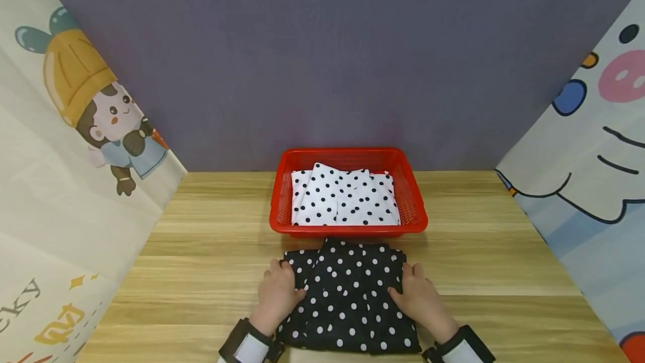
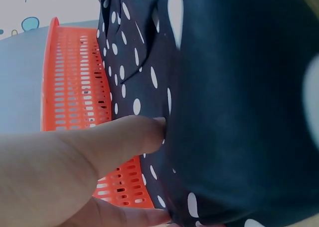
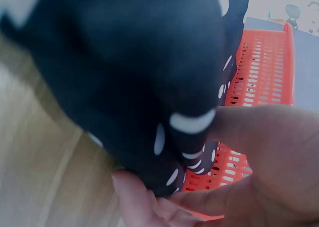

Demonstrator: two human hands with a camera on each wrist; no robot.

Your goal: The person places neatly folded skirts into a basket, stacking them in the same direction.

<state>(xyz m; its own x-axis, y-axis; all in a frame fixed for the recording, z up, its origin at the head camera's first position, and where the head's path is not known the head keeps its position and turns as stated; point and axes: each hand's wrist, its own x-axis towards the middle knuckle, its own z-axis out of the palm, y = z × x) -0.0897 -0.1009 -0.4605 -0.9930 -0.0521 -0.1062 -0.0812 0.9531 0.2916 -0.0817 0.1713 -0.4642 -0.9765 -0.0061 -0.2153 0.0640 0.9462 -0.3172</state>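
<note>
A folded black cloth garment with white dots (image 1: 347,301) lies on the table in front of the basket, its kind unclear from the folds. My left hand (image 1: 278,294) grips its left edge, thumb on top and fingers at the side and beneath. On the opposite edge my right hand (image 1: 419,297) pinches the fabric the same way; in the right wrist view the thumb presses the upper face and the fingers (image 3: 134,199) curl under. A folded white cloth with black dots (image 1: 347,198) sits inside the red plastic basket (image 1: 413,200), just beyond the black one.
The basket has slotted walls and stands near the back edge of the wooden table (image 1: 201,273). A grey-purple panel (image 1: 342,60) rises behind. Printed cartoon sheets hang at left (image 1: 50,195) and right (image 1: 594,184).
</note>
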